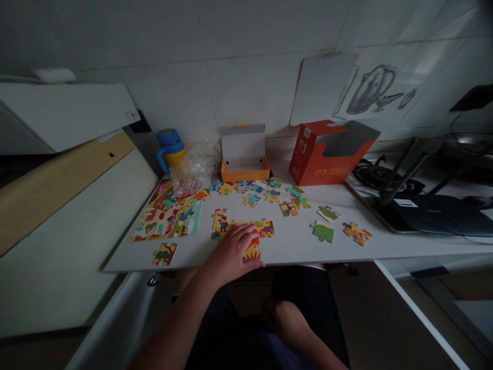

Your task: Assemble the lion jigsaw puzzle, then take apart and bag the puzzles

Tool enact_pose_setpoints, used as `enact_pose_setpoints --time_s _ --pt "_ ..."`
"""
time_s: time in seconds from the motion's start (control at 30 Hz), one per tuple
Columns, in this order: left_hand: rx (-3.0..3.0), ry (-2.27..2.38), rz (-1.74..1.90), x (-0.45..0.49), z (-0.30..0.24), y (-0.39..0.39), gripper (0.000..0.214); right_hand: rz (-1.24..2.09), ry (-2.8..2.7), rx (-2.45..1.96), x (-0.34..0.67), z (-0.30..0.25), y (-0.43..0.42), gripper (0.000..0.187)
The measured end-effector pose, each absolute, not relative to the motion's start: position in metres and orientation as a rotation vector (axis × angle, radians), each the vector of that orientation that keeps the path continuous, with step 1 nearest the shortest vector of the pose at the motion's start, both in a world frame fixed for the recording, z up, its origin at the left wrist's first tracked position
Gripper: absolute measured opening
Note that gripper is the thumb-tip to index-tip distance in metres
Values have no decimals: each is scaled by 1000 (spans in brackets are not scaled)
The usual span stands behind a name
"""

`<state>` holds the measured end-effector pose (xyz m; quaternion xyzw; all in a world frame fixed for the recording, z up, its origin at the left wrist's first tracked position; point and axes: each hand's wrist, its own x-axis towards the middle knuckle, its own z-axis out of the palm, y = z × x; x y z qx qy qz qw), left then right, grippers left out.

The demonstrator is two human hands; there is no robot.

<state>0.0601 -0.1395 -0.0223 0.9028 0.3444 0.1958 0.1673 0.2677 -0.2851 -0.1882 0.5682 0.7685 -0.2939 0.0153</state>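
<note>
My left hand (234, 249) lies over a few joined puzzle pieces (265, 228) near the front edge of the white table, fingers stretched across them and thumb spread along the edge. Between fingers and thumb shows a puzzle piece with yellow spikes on red (252, 252); the hand covers part of the group. A taller piece with a small figure (221, 221) adjoins on the left. Below the table, my right hand (287, 318) rests in my lap with curled fingers; shadow hides what it holds, if anything. A colourful picture sheet (165, 218) lies to the left.
Loose pieces lie around, including a green one (322, 232) and an orange one (357, 234) at right. Behind stand an open orange-edged box (245, 174), a red box (323, 159), a blue-yellow bottle (169, 146) and plastic wrap (202, 162). A stove (379, 172) is at right.
</note>
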Motion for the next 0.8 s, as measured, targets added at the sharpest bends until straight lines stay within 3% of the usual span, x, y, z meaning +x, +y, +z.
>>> enact_pose_setpoints --time_s 0.33,0.8 --pt "2578 1166 490 54 -31 -139 107 -953 2372 1757 269 -187 -284 25" --pt "2611 1155 529 57 -28 -140 88 -942 2359 1756 267 -185 -281 27"
